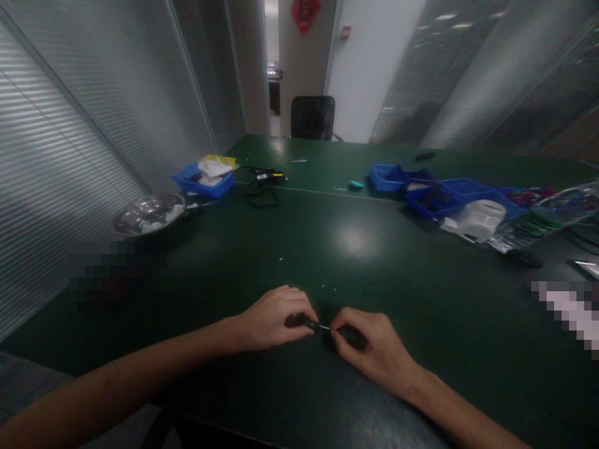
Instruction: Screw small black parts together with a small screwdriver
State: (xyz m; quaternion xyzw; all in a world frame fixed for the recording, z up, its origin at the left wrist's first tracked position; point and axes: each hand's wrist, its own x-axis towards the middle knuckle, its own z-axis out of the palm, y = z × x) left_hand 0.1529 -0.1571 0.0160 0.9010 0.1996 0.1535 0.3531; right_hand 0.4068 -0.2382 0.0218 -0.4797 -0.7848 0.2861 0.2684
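Note:
My left hand (279,317) is closed around a small dark object with a thin, pale rod (324,327) sticking out of its right end. What kind of object it is I cannot make out. Thumb and fingertips of my right hand (369,343) are pinched together at the rod's right end. Whether a separate small piece sits between those fingertips is hidden. Both hands are low over the near part of the dark green table (224,268). Tiny white bits (322,286) lie just beyond them.
To the left stand a metal bowl (150,215) with white scraps and a blue bin (203,181). A cabled black tool (269,177) lies behind. At right are several blue bins (433,202), a white plastic part (482,219) and clear plastic bags (543,218).

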